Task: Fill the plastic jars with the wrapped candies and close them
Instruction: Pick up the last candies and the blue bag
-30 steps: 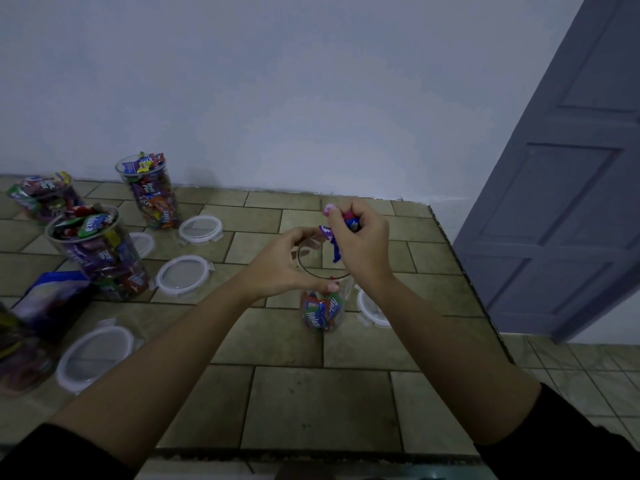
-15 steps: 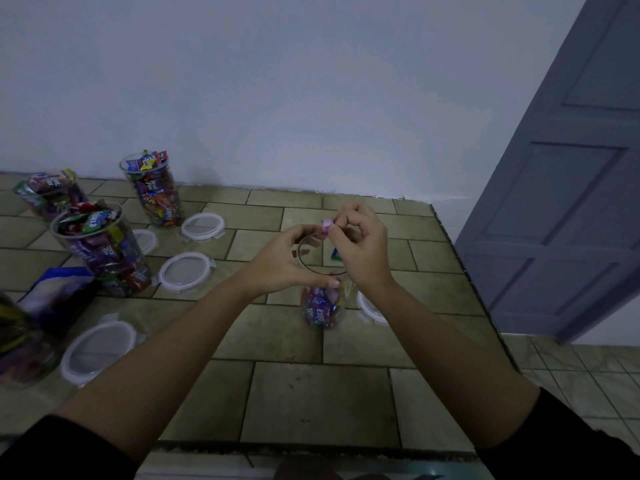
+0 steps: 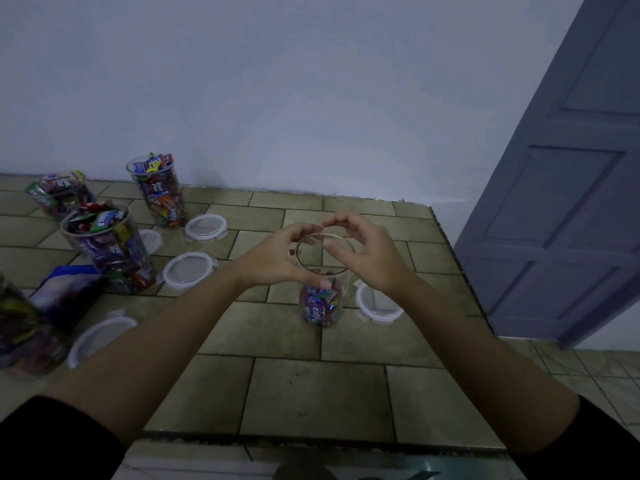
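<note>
Few candies fill the plastic jar: keep the left hand gripping its rim while the empty, loosely curled right hand fetches more.

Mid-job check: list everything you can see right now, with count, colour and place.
open jar: 1, clear plastic, centre of the counter
candies: multicoloured wrappers, a low layer in the open jar's bottom
full jars: 3, clear, heaped with candies, back left
blurred jar: 1, dark mixed contents, cut off at the left edge
lids: 5, clear with white rims, flat on the counter; four on the left, one just right of the open jar
bag: 1, blue, left, beside the nearest full jar
counter: 1, beige tiles
wall: white, behind
door: 1, grey-blue, right
left hand: grips the open jar's rim
right hand: over the jar's mouth, fingers loosely curled, holds nothing visible
</note>
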